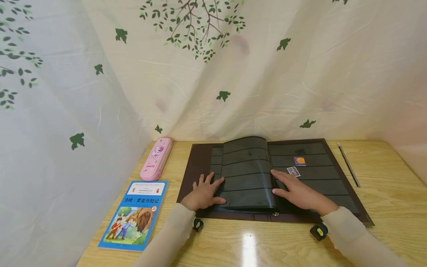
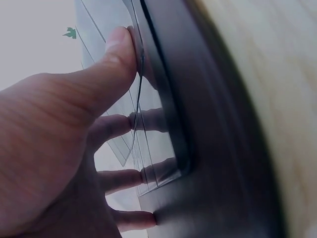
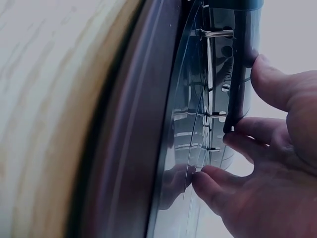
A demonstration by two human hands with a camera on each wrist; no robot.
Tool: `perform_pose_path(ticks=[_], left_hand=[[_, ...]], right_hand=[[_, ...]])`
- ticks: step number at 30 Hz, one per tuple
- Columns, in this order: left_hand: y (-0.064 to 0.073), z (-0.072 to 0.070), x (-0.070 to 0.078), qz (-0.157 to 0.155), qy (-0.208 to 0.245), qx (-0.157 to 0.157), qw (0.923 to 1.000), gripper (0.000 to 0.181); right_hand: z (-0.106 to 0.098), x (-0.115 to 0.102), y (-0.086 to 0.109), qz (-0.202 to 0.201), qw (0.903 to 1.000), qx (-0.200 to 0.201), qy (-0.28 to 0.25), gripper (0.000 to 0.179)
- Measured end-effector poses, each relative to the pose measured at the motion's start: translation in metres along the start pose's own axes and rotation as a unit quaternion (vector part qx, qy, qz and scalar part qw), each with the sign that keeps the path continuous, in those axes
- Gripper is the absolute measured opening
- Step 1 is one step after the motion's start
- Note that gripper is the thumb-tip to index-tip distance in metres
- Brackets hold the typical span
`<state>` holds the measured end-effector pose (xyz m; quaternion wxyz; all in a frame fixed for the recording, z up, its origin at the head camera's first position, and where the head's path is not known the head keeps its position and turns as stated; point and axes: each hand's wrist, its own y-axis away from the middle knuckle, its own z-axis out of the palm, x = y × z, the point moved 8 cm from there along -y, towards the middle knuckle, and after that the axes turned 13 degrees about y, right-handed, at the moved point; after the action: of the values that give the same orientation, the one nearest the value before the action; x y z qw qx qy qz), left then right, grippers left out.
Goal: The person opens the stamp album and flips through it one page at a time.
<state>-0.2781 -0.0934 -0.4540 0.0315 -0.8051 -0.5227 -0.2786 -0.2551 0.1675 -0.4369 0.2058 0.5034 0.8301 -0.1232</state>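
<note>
An album (image 1: 320, 207) with a dark brown cover lies spread on the table, its black pocket pages bound by metal rings (image 3: 218, 33). A raised stack of pages (image 1: 247, 167) bulges over the left side. At that stack's left edge my left hand (image 1: 205, 193) has its fingers spread, with thumb and fingertips touching page surfaces. My right hand (image 1: 301, 191) lies over the right page, its thumb and a fingertip against the stack near the rings. Two small stamp-like pieces, one purple and orange (image 1: 300, 161), one greyish (image 1: 293, 171), sit on the right page.
Left of the album are a pink pencil case (image 1: 156, 159) and a blue picture-covered book (image 1: 133, 215). A dark pencil (image 1: 348, 165) lies to the right. Behind the wooden table (image 1: 213, 244) hangs a leaf-patterned curtain (image 1: 200, 92).
</note>
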Motion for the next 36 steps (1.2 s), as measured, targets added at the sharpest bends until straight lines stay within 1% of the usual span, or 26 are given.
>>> perform_pose_path(ticks=[12,18,27,30,34,36], left_hand=[[0.002,0.000,-0.008,0.007,0.006,0.001,1.0000,0.076],[0.002,0.000,-0.011,0.008,0.008,0.003,0.9999,0.075],[0.004,-0.001,-0.014,0.004,0.017,-0.004,0.9998,0.075],[0.004,-0.002,-0.016,0.006,0.011,-0.008,0.9999,0.074],[0.006,-0.004,-0.018,0.011,0.007,-0.012,0.9998,0.074],[0.008,-0.006,-0.020,0.013,0.013,-0.016,0.9997,0.073]], right_hand=[[0.002,-0.006,-0.004,-0.021,0.9994,0.021,0.015,0.069],[0.004,-0.007,-0.006,-0.021,0.9990,0.028,0.025,0.069],[0.005,-0.012,-0.009,-0.009,0.9992,0.025,0.031,0.072],[0.005,-0.014,-0.011,-0.009,0.9990,0.022,0.038,0.072],[0.008,-0.016,-0.015,-0.007,0.9989,0.012,0.045,0.071],[0.009,-0.017,-0.016,-0.002,0.9990,0.004,0.044,0.070]])
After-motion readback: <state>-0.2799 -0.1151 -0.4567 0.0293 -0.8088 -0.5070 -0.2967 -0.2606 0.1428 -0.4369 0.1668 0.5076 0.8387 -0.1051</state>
